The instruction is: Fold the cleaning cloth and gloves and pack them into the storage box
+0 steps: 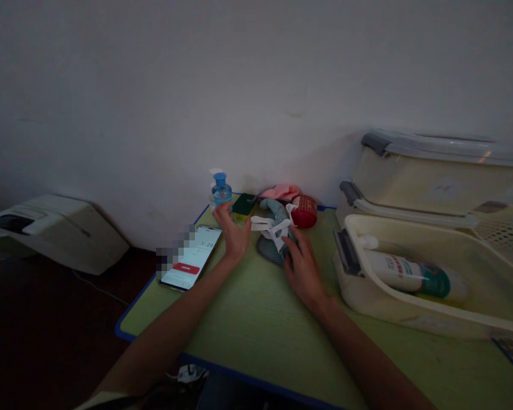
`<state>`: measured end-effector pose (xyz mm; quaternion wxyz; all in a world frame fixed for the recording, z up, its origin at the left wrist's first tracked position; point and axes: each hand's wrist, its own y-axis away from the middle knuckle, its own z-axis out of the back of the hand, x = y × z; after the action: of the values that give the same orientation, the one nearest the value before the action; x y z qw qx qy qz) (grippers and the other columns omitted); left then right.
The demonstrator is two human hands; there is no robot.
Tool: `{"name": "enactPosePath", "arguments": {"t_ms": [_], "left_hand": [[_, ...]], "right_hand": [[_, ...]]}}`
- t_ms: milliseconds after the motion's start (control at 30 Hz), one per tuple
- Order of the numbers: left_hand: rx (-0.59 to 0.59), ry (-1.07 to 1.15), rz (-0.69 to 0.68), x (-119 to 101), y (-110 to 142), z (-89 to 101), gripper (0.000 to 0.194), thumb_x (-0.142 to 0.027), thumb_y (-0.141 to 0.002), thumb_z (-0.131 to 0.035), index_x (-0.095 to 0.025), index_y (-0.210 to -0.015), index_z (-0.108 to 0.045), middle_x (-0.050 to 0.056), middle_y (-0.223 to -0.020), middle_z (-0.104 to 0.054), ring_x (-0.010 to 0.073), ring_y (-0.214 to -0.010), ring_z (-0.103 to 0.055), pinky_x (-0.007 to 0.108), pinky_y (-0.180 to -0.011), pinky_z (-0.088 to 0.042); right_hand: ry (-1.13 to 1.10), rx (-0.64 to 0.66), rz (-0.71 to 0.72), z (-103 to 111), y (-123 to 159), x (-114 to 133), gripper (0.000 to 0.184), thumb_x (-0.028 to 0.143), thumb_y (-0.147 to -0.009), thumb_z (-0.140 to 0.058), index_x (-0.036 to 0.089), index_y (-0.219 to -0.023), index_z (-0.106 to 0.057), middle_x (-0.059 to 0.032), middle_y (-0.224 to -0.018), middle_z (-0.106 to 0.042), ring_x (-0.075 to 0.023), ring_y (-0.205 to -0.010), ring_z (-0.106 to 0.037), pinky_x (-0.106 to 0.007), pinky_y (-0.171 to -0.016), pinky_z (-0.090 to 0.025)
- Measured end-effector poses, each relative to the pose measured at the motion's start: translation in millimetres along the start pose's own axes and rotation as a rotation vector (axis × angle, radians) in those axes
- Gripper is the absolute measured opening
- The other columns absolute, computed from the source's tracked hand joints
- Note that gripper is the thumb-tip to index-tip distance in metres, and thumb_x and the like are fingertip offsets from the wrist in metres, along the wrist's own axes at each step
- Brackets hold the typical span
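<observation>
My left hand (235, 236) is over the table by the small blue-capped bottle (222, 191), thumb and fingers spread apart. One end of a white strap (263, 222) comes close to its thumb; contact cannot be told. My right hand (301, 265) has its fingers curled at the white strap piece that lies over a grey-green knitted item (268, 249). The knitted item is bunched up, and its full shape is partly hidden by the strap and fingers. Just behind my right hand sits a red round patterned item (304, 211).
A lit phone (192, 256) lies at the left. A green-and-yellow sponge (243, 206) and pink cloth (282, 192) are near the wall. On the right, a cream bin (385, 310) holds a white-and-teal bottle (414, 277); lidded boxes (414, 185) stand behind. The table has a blue edge.
</observation>
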<state>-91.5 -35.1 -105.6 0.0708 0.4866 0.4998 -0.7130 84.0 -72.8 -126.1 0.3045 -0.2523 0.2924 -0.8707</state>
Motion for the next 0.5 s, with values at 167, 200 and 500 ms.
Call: {"name": "enactPosePath", "arguments": {"t_ms": [167,200,500], "left_hand": [[-0.034,-0.091,-0.081,8.7,-26.3,8.7,0.072,0.0,-0.058,-0.066,-0.017,-0.121,-0.034,0.014,-0.125,-0.033,0.0252,-0.12,-0.035,0.04,-0.105,-0.03],[-0.03,-0.1,-0.083,11.1,-30.5,10.0,0.075,0.0,-0.058,-0.066,-0.017,-0.123,-0.032,0.014,-0.127,-0.032,0.0258,-0.123,-0.034,0.04,-0.106,-0.029],[0.176,-0.186,0.221,44.8,-48.5,12.9,0.04,-0.012,-0.066,-0.065,-0.013,-0.102,-0.049,0.01,-0.101,-0.055,0.0254,-0.105,-0.053,0.044,-0.095,-0.041]], "right_hand": [[-0.021,0.149,0.253,1.9,-1.0,12.2,0.038,0.012,-0.086,-0.04,0.014,-0.12,-0.055,-0.0154,-0.133,-0.049,-0.0248,-0.128,-0.04,-0.047,-0.103,-0.038],[-0.014,0.19,0.273,1.8,-1.3,13.6,0.036,0.013,-0.087,-0.041,0.014,-0.119,-0.056,-0.0155,-0.132,-0.051,-0.0253,-0.128,-0.041,-0.048,-0.103,-0.038],[0.072,0.39,0.142,1.4,-4.6,16.3,0.029,0.024,-0.088,-0.047,0.013,-0.109,-0.064,-0.0161,-0.129,-0.054,-0.0268,-0.126,-0.044,-0.052,-0.105,-0.033]]}}
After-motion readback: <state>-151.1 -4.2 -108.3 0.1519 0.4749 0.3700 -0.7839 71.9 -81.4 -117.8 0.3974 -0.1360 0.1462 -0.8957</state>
